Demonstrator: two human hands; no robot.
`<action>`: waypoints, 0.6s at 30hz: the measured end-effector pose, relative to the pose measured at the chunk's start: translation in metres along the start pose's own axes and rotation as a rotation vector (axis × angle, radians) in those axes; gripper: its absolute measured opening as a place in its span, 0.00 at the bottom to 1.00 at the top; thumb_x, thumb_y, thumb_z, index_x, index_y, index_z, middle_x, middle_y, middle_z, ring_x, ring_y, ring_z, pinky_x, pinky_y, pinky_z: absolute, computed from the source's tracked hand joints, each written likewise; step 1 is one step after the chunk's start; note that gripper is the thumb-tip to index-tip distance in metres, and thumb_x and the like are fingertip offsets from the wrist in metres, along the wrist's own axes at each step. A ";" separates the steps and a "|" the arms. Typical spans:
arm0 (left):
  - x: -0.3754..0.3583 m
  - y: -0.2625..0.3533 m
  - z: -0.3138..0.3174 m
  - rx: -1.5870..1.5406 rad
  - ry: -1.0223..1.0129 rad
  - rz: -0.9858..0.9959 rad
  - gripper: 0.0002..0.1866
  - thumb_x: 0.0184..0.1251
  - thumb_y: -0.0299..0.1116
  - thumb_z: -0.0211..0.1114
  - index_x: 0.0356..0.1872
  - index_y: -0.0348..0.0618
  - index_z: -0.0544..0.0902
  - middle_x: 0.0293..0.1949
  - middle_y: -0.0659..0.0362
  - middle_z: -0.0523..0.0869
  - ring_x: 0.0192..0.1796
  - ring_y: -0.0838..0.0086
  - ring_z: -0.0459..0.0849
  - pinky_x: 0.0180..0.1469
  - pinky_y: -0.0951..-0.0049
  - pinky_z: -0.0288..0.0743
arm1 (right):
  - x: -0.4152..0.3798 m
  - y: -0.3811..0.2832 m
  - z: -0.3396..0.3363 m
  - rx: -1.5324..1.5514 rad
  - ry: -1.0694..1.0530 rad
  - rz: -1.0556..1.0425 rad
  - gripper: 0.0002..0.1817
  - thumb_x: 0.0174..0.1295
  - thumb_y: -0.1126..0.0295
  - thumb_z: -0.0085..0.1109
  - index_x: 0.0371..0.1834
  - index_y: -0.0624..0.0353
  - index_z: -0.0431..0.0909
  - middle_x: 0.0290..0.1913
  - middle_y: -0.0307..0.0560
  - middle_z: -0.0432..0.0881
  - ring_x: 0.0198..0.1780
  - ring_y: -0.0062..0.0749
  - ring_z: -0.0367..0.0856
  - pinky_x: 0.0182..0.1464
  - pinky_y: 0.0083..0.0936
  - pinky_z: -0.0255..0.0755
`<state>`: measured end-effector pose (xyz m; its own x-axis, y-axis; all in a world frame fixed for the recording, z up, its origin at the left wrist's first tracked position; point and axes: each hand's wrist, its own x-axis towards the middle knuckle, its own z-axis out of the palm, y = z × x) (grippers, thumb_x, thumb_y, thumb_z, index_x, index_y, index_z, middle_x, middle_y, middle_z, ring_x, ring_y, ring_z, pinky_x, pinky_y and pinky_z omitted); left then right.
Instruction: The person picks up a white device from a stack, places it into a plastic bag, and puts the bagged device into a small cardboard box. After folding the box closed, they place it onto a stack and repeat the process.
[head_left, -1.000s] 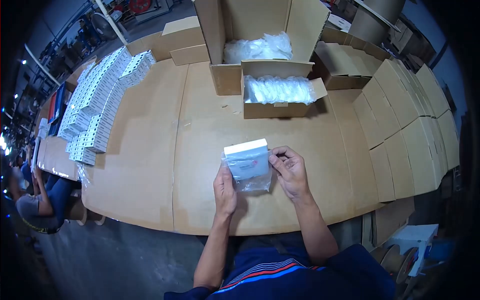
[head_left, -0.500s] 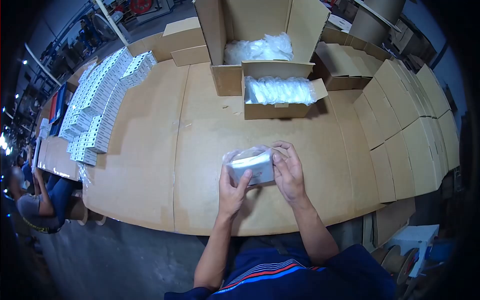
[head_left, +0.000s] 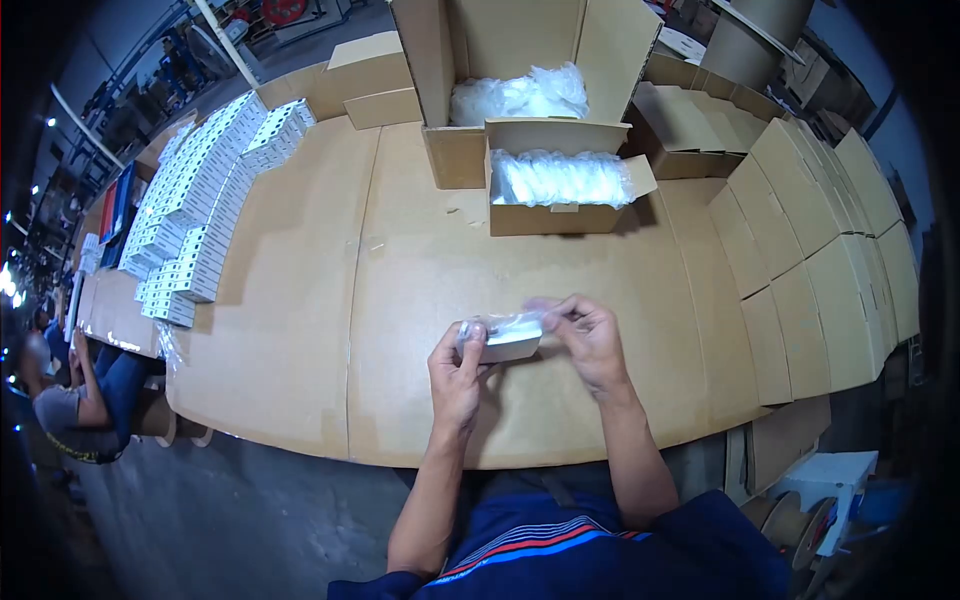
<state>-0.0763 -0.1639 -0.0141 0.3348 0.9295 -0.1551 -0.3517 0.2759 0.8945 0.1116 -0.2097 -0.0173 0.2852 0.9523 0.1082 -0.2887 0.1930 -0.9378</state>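
A small white box (head_left: 511, 350) sits in a clear plastic bag (head_left: 518, 325) above the cardboard-covered table. My left hand (head_left: 457, 385) is closed around the box's left end, thumb on top. At the other end, my right hand (head_left: 594, 352) pinches the loose plastic between thumb and fingers. What the box carries on its underside is hidden. Straight ahead of both hands stands an open carton (head_left: 545, 222), filled with a row of plastic-wrapped items (head_left: 565, 180).
Stacked small white boxes (head_left: 205, 195) line the table's left side. A larger open carton (head_left: 425, 75) with clear bags (head_left: 520, 95) stands at the back. Brown cartons (head_left: 815, 270) are piled along the right. Another person (head_left: 75, 400) sits at far left.
The bagged box has tipped, so its broad face no longer shows and a narrow side does. My right hand has shifted slightly right and down, drawing the plastic with it.
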 end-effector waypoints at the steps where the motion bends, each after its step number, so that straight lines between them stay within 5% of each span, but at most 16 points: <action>1: 0.001 -0.001 -0.002 -0.004 0.004 0.001 0.13 0.84 0.38 0.59 0.53 0.38 0.81 0.48 0.56 0.86 0.49 0.70 0.89 0.51 0.62 0.90 | 0.000 -0.004 -0.004 0.054 0.060 0.001 0.03 0.72 0.77 0.64 0.45 0.65 0.83 0.60 0.63 0.86 0.59 0.34 0.86 0.66 0.29 0.76; 5: 0.003 0.004 -0.004 -0.038 0.043 -0.021 0.13 0.84 0.38 0.58 0.52 0.38 0.81 0.48 0.56 0.86 0.49 0.69 0.89 0.51 0.59 0.90 | -0.002 -0.006 -0.014 -0.050 -0.057 -0.218 0.08 0.68 0.78 0.67 0.49 0.61 0.86 0.71 0.58 0.77 0.68 0.41 0.79 0.73 0.35 0.70; 8: 0.004 0.000 -0.003 -0.022 0.023 -0.008 0.13 0.85 0.39 0.57 0.51 0.38 0.81 0.48 0.56 0.86 0.48 0.70 0.90 0.49 0.60 0.91 | -0.012 -0.028 0.008 -0.263 -0.258 -0.122 0.13 0.65 0.78 0.70 0.52 0.59 0.89 0.70 0.55 0.79 0.68 0.43 0.79 0.72 0.35 0.71; 13: 0.004 -0.011 -0.008 -0.096 0.031 0.008 0.15 0.86 0.43 0.54 0.55 0.42 0.79 0.46 0.57 0.86 0.45 0.71 0.90 0.46 0.62 0.91 | -0.006 -0.033 0.018 -0.622 -0.244 -0.151 0.20 0.58 0.78 0.73 0.55 0.59 0.88 0.49 0.52 0.92 0.51 0.42 0.90 0.59 0.32 0.81; 16: 0.005 -0.009 -0.012 -0.076 0.068 -0.010 0.18 0.87 0.43 0.52 0.64 0.42 0.75 0.44 0.56 0.85 0.45 0.73 0.88 0.49 0.70 0.87 | -0.008 -0.037 0.019 -0.647 -0.247 -0.015 0.20 0.57 0.78 0.74 0.55 0.60 0.87 0.51 0.53 0.91 0.52 0.43 0.90 0.60 0.33 0.81; 18: -0.001 0.008 -0.004 -0.068 0.020 -0.004 0.20 0.86 0.41 0.55 0.69 0.44 0.72 0.49 0.53 0.84 0.51 0.69 0.88 0.49 0.66 0.89 | -0.007 -0.031 0.015 -0.634 -0.212 -0.060 0.20 0.56 0.78 0.74 0.54 0.61 0.87 0.54 0.52 0.90 0.54 0.44 0.89 0.62 0.33 0.80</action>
<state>-0.0831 -0.1612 -0.0083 0.3190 0.9329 -0.1673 -0.4096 0.2950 0.8632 0.1045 -0.2190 0.0160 0.0799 0.9826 0.1678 0.3329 0.1323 -0.9336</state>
